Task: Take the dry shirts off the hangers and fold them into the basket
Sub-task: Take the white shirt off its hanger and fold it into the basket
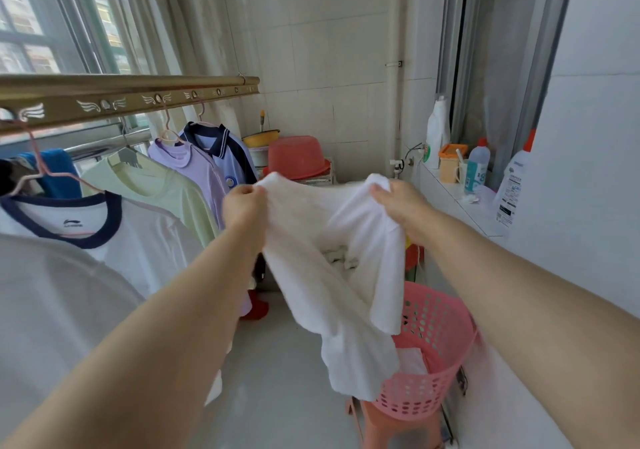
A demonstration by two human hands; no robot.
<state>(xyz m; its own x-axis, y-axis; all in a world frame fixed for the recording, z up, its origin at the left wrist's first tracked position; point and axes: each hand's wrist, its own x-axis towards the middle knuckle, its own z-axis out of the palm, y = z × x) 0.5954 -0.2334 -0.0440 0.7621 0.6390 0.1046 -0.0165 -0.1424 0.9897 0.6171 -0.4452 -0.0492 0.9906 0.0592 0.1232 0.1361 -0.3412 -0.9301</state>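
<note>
I had the white shirt (311, 275) stretched between both hands in front of me, off its hanger and hanging in the air. My left hand (244, 206) pinched one top corner, with the cloth bunched between the thumb and the curled fingers. My right hand (398, 206) gripped the other top corner in the same way, with a fold of fabric poking up above the knuckles. The two hands were well apart, so the top edge sagged between them, and the rest of the shirt drooped down and to the right.

Its lower hem hung over the near rim of the pink basket (436, 362), which stood on a pink stool (388, 428) and had something white lying inside. To my left, four more shirts hung from the brass rail (121, 98): a white one with a navy collar (138, 240), a pale green one (156, 188), a lilac one (194, 168) and a polo (225, 157). A red basin (298, 157) sat upside down by the far wall.
</note>
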